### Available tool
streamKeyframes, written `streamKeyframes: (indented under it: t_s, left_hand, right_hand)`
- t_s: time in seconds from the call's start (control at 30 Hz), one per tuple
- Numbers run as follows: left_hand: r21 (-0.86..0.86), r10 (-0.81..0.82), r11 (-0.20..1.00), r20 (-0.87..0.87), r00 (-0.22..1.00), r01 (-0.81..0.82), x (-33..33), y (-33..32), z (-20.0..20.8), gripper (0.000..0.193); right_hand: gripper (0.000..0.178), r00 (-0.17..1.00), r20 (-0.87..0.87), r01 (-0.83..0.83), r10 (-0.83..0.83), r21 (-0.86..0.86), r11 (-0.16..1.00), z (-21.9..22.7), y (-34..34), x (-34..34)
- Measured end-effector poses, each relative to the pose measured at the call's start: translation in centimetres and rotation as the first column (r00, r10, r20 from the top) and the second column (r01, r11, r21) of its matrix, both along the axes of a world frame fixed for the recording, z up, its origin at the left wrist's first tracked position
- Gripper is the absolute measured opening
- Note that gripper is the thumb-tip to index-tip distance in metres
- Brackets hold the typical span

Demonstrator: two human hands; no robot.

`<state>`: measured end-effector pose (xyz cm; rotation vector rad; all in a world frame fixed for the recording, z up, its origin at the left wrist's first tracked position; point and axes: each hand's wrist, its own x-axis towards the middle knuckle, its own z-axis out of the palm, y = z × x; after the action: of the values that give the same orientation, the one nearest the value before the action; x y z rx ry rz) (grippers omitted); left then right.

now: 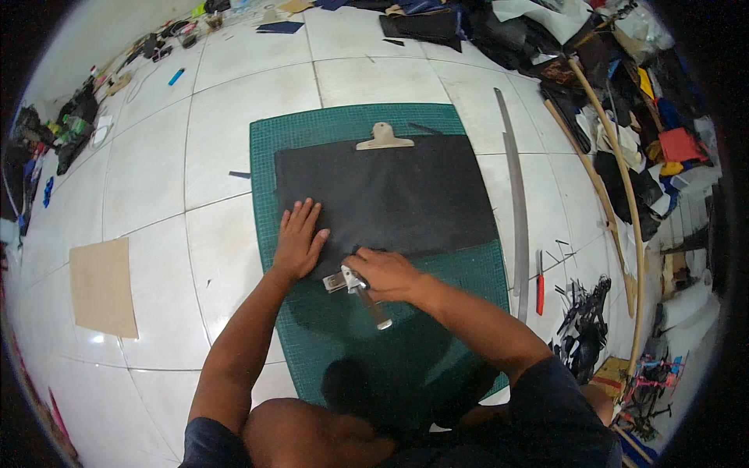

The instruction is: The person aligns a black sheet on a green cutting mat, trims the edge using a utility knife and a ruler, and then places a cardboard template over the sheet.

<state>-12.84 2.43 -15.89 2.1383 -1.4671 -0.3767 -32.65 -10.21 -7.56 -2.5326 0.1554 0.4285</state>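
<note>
A black sheet (390,191), fabric or leather, lies flat on the green cutting mat (476,300). A wide metal bulldog clip (385,140) sits on its far edge. My left hand (297,243) rests on the sheet's near left part, palm down with fingers stretched. Close beside it, my right hand (382,273) is closed around a shiny metal clip (368,300) at the sheet's near edge. The fingers partly hide this clip, so I cannot tell whether its jaws grip the sheet.
Right of the mat lie a long steel ruler (516,203), a red-handled tool (540,295), black scraps (581,327) and wooden sticks (616,156). A beige sheet (104,287) is on the tiles at left. Piled material (655,140) lines the right side.
</note>
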Motion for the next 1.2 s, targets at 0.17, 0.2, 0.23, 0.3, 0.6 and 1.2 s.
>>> streamKeyframes:
  t_s: [0.17,0.2,0.23,0.3,0.6,1.2]
  left_hand:
    - [0.010,-0.010,1.000,0.047,0.999,0.010,0.3,0.0,-0.2,0.059]
    - [0.017,-0.011,1.000,0.060,0.998,0.010,0.2,-0.2,-0.1,0.059]
    - [0.027,-0.012,1.000,0.028,1.000,0.011,0.1,-0.3,0.0,0.059]
    - [0.022,-0.026,0.999,0.062,0.998,0.024,0.2,-0.3,0.0,0.059]
    - [0.005,-0.036,0.999,0.132,0.991,0.036,0.0,-0.1,-0.1,0.062]
    - [0.107,-0.029,0.994,0.178,0.984,0.010,-0.1,-1.1,2.3,0.065]
  right_hand:
    - [0.054,0.992,0.000,-0.130,0.130,0.045,0.991,-0.1,-0.5,-0.9]
    - [0.054,0.989,0.005,-0.146,0.146,0.032,0.989,0.2,-0.5,-1.1]
    - [0.055,0.988,-0.020,-0.150,0.151,0.010,0.989,0.3,-0.3,-1.2]
    - [0.056,0.984,-0.061,-0.167,0.166,-0.026,0.986,0.5,0.3,-0.9]
    - [0.070,0.948,-0.217,-0.217,0.234,0.099,0.971,-0.3,2.9,-3.1]
    - [0.060,0.951,0.101,0.287,-0.292,0.062,0.956,2.0,-4.6,-5.2]
